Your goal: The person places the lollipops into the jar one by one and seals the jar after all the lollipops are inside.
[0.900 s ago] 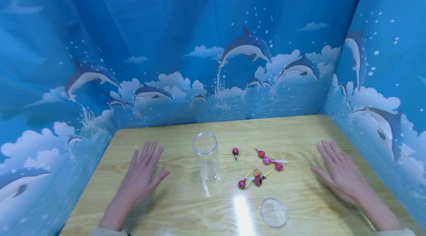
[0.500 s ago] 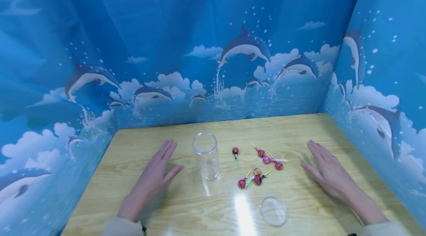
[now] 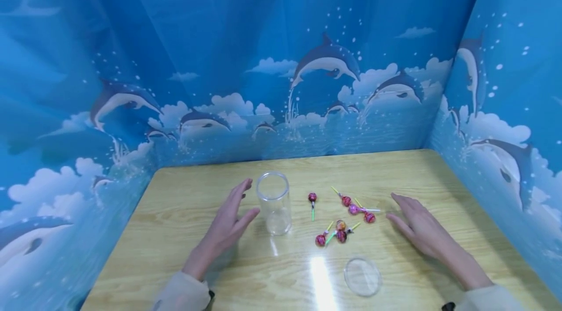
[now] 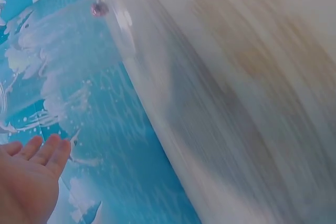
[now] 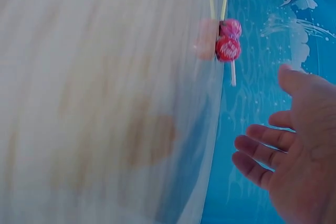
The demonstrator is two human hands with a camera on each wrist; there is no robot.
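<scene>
My left hand hovers just left of a tall clear plastic jar, thumb spread from the fingers and nothing held. The jar stands upright without a lid. To its right lie several wrapped lollipops: one with a green stick by itself, a cluster nearer me, and another cluster farther back. My right hand is to the right of the lollipops, fingers extended and apart from them. In the right wrist view that hand has relaxed fingers and an empty palm, with lollipops beyond it.
A round clear lid lies flat near the front of the wooden table. Blue dolphin-print curtains rise along the table's back and both sides. Light glares off the tabletop between the jar and the lid.
Both hands have moved inward over the table, the left rightward to beside the jar and the right leftward closer to the lollipops. The jar, lid and lollipops stay in place.
</scene>
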